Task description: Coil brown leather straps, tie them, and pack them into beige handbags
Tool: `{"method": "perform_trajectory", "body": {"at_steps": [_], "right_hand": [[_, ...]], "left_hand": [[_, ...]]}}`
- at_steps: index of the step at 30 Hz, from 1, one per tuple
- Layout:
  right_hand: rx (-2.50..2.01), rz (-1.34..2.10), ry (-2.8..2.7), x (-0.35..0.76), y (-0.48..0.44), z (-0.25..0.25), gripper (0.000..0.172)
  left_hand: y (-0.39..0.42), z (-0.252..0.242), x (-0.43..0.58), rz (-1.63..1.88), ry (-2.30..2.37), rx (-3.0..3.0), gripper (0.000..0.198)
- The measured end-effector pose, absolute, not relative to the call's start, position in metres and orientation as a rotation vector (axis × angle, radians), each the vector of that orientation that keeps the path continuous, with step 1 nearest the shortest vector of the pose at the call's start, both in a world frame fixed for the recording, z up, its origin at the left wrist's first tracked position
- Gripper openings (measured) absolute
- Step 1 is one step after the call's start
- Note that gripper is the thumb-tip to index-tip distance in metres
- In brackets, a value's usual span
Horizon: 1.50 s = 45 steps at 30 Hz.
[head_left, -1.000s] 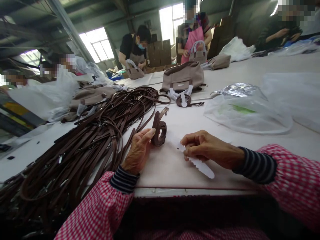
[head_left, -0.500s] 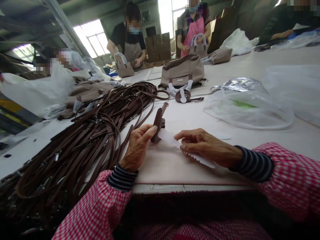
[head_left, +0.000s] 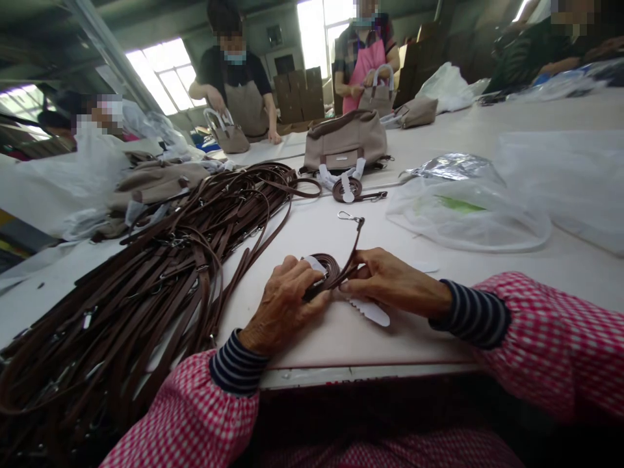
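Left hand [head_left: 283,305] presses a coiled brown strap [head_left: 329,270] onto the white surface [head_left: 312,227]. Right hand [head_left: 390,283] pinches the strap's tail above a white paper strip [head_left: 370,312].

I look down a long white table [head_left: 463,130] that runs to the far end of a workshop hall. At rear left there is a large multi-pane window [head_left: 160,75], and at rear centre a taller window [head_left: 316,29]. Both are blown out white, and daylight is the main light. The rear wall [head_left: 285,23] is dark grey-green, with brown cardboard boxes [head_left: 297,94] stacked against it. A grey steel beam [head_left: 108,53] slants overhead at left. The table hides the floor.
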State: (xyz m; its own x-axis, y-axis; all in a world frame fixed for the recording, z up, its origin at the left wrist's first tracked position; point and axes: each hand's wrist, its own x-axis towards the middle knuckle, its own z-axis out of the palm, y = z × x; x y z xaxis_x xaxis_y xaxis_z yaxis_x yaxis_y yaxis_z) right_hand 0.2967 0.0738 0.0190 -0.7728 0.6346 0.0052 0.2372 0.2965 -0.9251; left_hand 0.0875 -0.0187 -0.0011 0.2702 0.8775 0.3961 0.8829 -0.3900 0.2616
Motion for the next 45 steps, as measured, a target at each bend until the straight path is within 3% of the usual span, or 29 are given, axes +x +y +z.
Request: {"method": "perform_trajectory", "body": {"at_steps": [7,10,13,15,19,27,40,45], "right_hand": [[-0.926,1.482,-2.446,0.334,0.088,0.045,0.04],[-0.765,1.162,-2.456,0.313,0.089,0.052,0.033],[-0.655,0.808,-2.499,0.273,0.09,0.044,0.008],[-0.626,0.703,-2.561,0.25,0.092,0.033,0.017],[-0.556,0.747,-2.502,0.233,0.096,0.01,0.015],[-0.414,1.235,-2.22,0.264,0.101,0.005,0.008],[-0.589,0.967,-2.331,0.275,0.088,-0.007,0.005],[-0.637,0.891,-2.344,0.273,0.082,-0.004,0.012]], "left_hand": [[-0.022,-0.003,0.096,-0.495,-1.658,-2.455,0.014],[-0.027,-0.001,0.101,-0.43,-1.643,-2.411,0.013],[-0.032,-0.001,0.107,-0.353,-1.618,-2.333,0.01],[-0.035,-0.002,0.11,-0.331,-1.627,-2.281,0.012],[-0.038,-0.005,0.116,-0.42,-1.751,-2.265,0.014],[-0.04,-0.005,0.115,-0.528,-1.833,-2.282,0.009],[-0.043,-0.004,0.115,-0.46,-1.837,-2.236,0.009],[-0.041,-0.003,0.111,-0.482,-1.829,-2.221,0.01]]}}
